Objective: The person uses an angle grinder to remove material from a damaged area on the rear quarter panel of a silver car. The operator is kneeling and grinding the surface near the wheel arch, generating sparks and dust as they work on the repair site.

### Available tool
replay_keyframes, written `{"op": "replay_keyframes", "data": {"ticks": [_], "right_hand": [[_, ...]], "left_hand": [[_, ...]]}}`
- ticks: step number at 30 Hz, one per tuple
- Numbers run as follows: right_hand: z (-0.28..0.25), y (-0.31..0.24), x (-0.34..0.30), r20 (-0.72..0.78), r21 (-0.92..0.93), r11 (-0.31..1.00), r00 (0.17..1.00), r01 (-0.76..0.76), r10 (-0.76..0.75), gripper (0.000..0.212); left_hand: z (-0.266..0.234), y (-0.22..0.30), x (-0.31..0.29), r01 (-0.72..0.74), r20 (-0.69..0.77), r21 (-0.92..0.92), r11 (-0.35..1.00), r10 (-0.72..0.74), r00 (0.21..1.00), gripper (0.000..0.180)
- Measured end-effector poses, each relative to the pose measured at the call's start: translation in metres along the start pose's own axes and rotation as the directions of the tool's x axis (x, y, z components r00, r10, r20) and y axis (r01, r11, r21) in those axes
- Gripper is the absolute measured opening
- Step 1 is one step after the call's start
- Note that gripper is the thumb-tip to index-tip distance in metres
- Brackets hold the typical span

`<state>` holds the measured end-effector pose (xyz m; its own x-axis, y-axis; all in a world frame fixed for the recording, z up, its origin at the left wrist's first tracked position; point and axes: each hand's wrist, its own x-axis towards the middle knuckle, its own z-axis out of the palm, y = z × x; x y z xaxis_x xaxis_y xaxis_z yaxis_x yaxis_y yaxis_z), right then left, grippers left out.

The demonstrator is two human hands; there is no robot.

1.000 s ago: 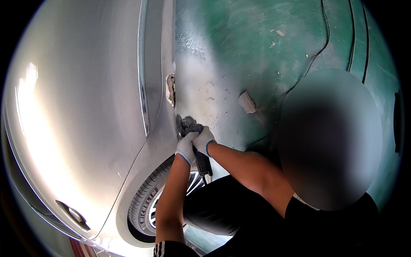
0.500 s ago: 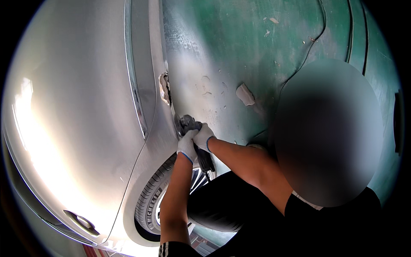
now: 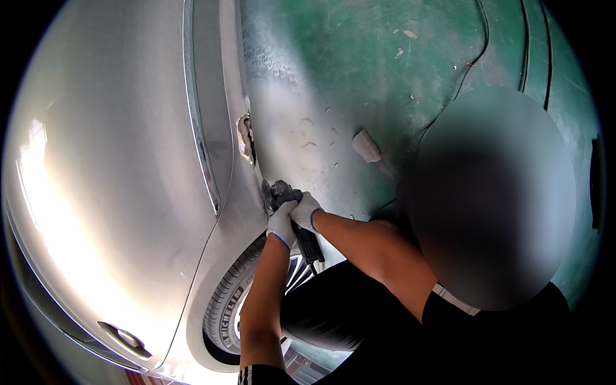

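A black angle grinder (image 3: pixel 308 245) is gripped in both gloved hands, its head and disc up against the lower edge of a silver-grey car (image 3: pixel 141 160). My left hand (image 3: pixel 281 222), in a white glove with a blue cuff, is closed round the tool on the side nearer the car. Closed on it too, just to the right and touching the left, is my right hand (image 3: pixel 306 210) in a matching glove. The disc's contact with the metal is hard to make out. Farther along the sill gapes a ragged, torn hole (image 3: pixel 245 139).
The car's wheel and tyre (image 3: pixel 221 314) lie close below my left hand. A broken beige-grey piece (image 3: pixel 367 146) rests on the scuffed green floor (image 3: pixel 359 64). Dark cables (image 3: pixel 486 38) run across the floor at upper right. A large blurred patch hides the right side.
The whole view has shifted slightly. Both hands and the grinder sit a touch lower in the picture, a little farther from the torn hole. The grip is unchanged.
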<state>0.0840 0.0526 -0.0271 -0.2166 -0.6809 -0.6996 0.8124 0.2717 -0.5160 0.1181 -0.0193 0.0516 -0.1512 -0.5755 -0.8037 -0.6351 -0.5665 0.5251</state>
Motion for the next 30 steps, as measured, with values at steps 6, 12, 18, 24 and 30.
{"op": "replay_keyframes", "data": {"ticks": [6, 12, 18, 24, 30], "right_hand": [[-0.003, -0.003, 0.013, -0.036, 0.091, 0.995, 0.998, 0.051, -0.048, 0.072], [-0.014, -0.006, 0.008, 0.058, -0.115, 0.992, 0.997, 0.048, -0.042, 0.069], [-0.008, -0.006, 0.015, 0.044, 0.071, 0.997, 0.998, 0.042, -0.045, 0.062], [-0.003, 0.013, 0.037, 0.033, 0.080, 0.993, 0.995, 0.089, -0.091, 0.067], [-0.008, -0.001, 0.034, 0.085, -0.022, 0.999, 0.996, 0.026, -0.024, 0.074]], "left_hand": [[0.010, 0.010, 0.000, -0.025, 0.000, 0.037, 0.999, 0.025, 1.000, 0.024], [0.003, -0.001, 0.012, 0.029, -0.009, -0.058, 0.998, -0.029, 1.000, 0.025], [0.003, 0.001, 0.009, 0.018, -0.009, -0.072, 0.997, -0.018, 1.000, 0.023], [0.013, 0.000, 0.009, -0.061, 0.000, -0.065, 0.996, 0.061, 0.998, 0.025], [0.006, 0.000, 0.015, 0.027, -0.022, -0.108, 0.994, -0.029, 0.999, 0.025]]}}
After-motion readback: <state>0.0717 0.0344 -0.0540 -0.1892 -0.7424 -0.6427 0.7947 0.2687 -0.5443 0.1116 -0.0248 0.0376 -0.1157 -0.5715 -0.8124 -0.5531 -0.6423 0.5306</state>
